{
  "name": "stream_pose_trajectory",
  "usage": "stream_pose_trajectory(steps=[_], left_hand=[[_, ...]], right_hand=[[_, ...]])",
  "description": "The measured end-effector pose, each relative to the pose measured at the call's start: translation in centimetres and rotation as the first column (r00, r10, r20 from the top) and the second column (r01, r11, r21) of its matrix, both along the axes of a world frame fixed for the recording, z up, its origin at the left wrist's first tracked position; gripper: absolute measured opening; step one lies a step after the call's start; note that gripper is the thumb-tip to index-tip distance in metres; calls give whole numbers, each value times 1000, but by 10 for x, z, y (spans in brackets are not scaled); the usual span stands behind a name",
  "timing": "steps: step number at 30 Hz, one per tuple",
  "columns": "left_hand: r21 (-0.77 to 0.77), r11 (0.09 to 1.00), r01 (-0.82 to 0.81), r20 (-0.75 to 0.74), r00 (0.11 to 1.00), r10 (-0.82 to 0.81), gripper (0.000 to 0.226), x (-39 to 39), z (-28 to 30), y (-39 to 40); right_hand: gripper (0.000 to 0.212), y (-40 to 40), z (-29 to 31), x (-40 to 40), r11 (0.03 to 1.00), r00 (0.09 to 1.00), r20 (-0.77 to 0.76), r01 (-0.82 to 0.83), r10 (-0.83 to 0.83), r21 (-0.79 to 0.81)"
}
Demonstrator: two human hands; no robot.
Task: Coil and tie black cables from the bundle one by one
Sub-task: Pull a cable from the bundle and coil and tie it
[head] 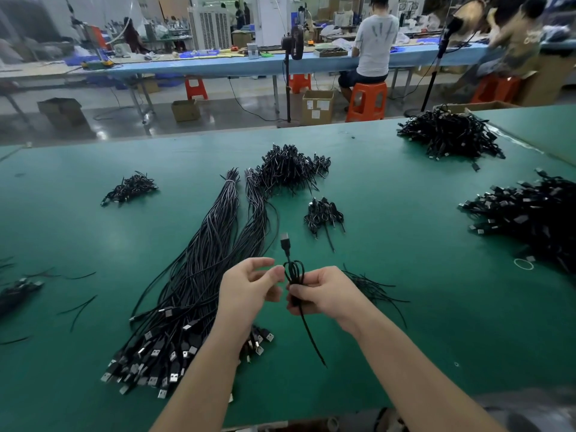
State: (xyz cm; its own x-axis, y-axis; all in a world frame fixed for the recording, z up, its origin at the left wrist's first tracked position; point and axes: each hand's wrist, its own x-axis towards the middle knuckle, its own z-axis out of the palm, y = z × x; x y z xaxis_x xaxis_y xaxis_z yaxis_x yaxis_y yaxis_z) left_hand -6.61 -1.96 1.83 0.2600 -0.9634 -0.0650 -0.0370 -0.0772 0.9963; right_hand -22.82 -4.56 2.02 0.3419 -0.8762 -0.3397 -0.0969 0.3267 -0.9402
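Here, in the head view, one black cable (294, 272) is held above the green desk (405, 338), folded into a small coil of several loops. Its plug end stands up above the loops, and a thin black tail hangs down toward the person. The step in hand appears to be the tying. To do it well, the loops should be kept flat and even under a firm pinch while the tie is wound tightly round the middle of the coil, so that no loop slips free.

The right hand (318, 294) has its fingers curled round the lower part of the coil and grips it at the waist. The left hand (249, 285) is half closed, its thumb and forefinger meeting at the left edge of the loops; whether they pinch the cable itself or a tie cannot be told.

The bundle (199, 275) of loose cables lies on the desk just left of the hands, plugs fanned toward the person. A heap of finished coils (293, 169) lies beyond, well apart. Loose ties (374, 288) lie just right of the right hand.
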Motion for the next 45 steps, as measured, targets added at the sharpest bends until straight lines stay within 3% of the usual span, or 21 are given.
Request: stream_pose_trajectory(steps=[3,5,9,11,14,18,21,28,33,41,45], left_hand=[[57,996,75,247,965,-87,31,4,-4,-4],[96,986,134,316,936,-157,34,0,-6,-7],[52,992,114,453,883,-125,46,-5,-10,-11],[36,992,121,434,892,-125,42,-3,-11,-11],[20,986,166,320,933,-163,28,-1,-10,-8],[-16,979,202,192,962,-196,25,2,-6,-4],[-26,976,217,174,962,-209,11,6,-6,-4],[-41,974,225,220,953,-210,10,10,-4,-7],[-4,986,166,243,957,-160,19,12,-9,-11],[148,981,124,282,946,-162,20,7,-23,-21],[232,966,115,220,961,-167,15,2,-33,-27]], right_hand=[[9,2,-2,-1,1000,1000,-29,2,-2,-19],[12,4,-3,2,997,994,-110,-34,25,-76],[16,7,-3,6,956,914,-406,-131,14,-263],[17,8,-4,5,935,897,-442,-155,-2,-320],[17,10,-4,5,928,916,-400,-170,25,-332],[18,12,-7,5,921,933,-358,-162,26,-355],[18,13,-5,5,918,940,-339,-168,40,-359],[24,18,-12,11,937,941,-290,-251,176,-244],[28,24,-25,18,867,892,-445,-286,86,-407],[39,18,-50,28,839,850,-527,-302,22,-452],[36,11,-67,24,854,856,-514,-309,57,-419]])
